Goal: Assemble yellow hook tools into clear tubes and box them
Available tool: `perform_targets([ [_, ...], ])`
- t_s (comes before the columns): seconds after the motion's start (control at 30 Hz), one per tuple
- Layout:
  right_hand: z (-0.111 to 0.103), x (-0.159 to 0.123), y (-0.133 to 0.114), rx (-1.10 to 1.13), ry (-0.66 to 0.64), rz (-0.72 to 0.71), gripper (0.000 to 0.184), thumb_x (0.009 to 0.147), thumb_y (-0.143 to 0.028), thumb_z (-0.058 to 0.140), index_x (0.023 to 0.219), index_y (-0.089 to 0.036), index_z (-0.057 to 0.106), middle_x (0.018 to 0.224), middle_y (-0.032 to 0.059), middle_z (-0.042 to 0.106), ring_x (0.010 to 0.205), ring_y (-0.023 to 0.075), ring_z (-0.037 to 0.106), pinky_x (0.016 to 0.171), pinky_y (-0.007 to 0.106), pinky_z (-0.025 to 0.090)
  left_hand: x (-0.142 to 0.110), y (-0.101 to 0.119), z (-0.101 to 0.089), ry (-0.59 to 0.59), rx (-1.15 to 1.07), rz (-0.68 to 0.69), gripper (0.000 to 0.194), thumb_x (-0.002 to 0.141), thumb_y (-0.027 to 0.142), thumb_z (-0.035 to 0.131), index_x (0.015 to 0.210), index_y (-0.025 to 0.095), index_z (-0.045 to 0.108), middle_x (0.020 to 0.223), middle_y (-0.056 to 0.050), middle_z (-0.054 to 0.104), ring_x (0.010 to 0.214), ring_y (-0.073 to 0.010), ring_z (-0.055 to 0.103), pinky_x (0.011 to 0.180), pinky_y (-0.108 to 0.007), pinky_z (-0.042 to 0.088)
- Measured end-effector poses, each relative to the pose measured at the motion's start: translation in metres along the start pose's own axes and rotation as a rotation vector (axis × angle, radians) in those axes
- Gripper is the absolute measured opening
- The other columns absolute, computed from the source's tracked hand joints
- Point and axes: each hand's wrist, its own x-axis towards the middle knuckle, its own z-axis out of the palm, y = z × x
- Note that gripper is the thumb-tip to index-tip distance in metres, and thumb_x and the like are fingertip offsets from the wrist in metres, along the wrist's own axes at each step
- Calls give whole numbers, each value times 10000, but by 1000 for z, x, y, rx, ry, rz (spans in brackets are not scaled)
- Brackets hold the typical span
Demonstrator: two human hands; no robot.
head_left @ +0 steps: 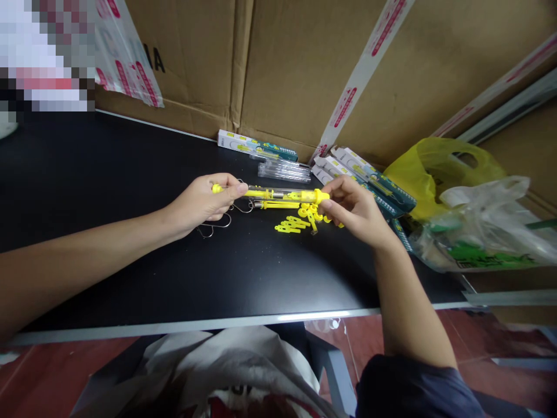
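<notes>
The left hand (217, 200) and right hand (352, 212) grip opposite ends of a clear tube (287, 195) above the black table (217, 278), near yellow parts (291, 224).

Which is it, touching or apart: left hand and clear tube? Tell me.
Touching: the head view shows the left hand gripping the clear tube, thumb lying on it.

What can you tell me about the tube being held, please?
The tube is slender, clear and plastic-looking, with yellow ends and yellow and metallic parts visible inside. It lies roughly level above the black table. The left hand grips it near one end; the right hand's fingers touch the other.
</notes>
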Motion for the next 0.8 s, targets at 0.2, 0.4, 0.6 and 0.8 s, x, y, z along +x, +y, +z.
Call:
perform_targets([
  [0.2,1,0,-2,8,7,9,290,877,-478,617,870,-197,545,733,1,597,583,97,518,490,223,401,1,-2,-1,0,-4,10,314,779,398,724,740,176,504,529,94,288,405,-18,218,371,-153,154],
  [0.4,0,0,1,-13,-38,7,310,920,-513,526,856,-211,553,707,0,599,550,109,498,474,243,364,1,-1,-1,2,6,21,299,784,386,718,739,175,510,526,92,296,404,-19,228,369,-156,164],
  [0.6,1,0,1,46,-62,19,268,923,-476,548,874,-213,528,711,-15,595,531,92,477,492,236,373,1,0,0,19,17,32,256,792,342,701,748,169,519,528,93,304,406,-16,238,369,-142,177],
  [0.8,6,1,3,-18,-94,26,388,971,-515,415,754,-201,486,647,-16,545,507,90,459,469,232,360,-1,0,1,42,73,64,238,784,326,689,744,163,521,510,93,314,404,-19,245,363,-135,187],
])
